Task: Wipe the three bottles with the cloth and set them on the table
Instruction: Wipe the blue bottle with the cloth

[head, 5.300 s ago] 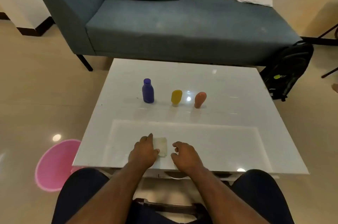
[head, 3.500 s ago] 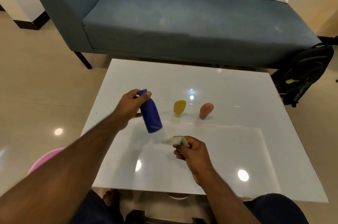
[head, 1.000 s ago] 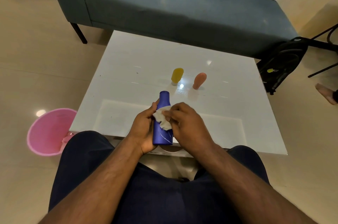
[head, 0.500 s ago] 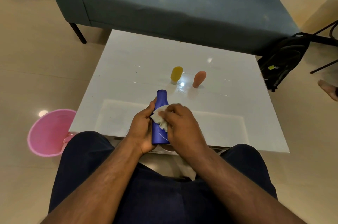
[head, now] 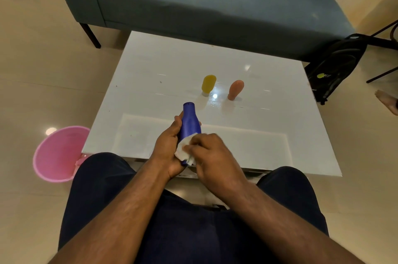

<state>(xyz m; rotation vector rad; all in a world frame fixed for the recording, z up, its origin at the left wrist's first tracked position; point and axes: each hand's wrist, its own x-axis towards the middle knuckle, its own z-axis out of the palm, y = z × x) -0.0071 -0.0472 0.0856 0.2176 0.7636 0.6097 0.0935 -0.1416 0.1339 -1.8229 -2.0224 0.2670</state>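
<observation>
My left hand [head: 167, 149] wraps the blue bottle [head: 190, 122], cap pointing away, over the table's [head: 150, 65] near edge; my right hand [head: 212, 156] pinches the white cloth [head: 183, 152] against its lower body.

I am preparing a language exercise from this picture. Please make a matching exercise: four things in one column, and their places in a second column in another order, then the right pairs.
Things:
1. blue bottle
2. cloth
3. yellow bottle
4. pink bin

Places:
A. on the floor, left of the table
B. standing on the table, left of the orange bottle
C. held in the left hand
D. pressed against the blue bottle by the right hand

Pairs: 1-C, 2-D, 3-B, 4-A
</observation>
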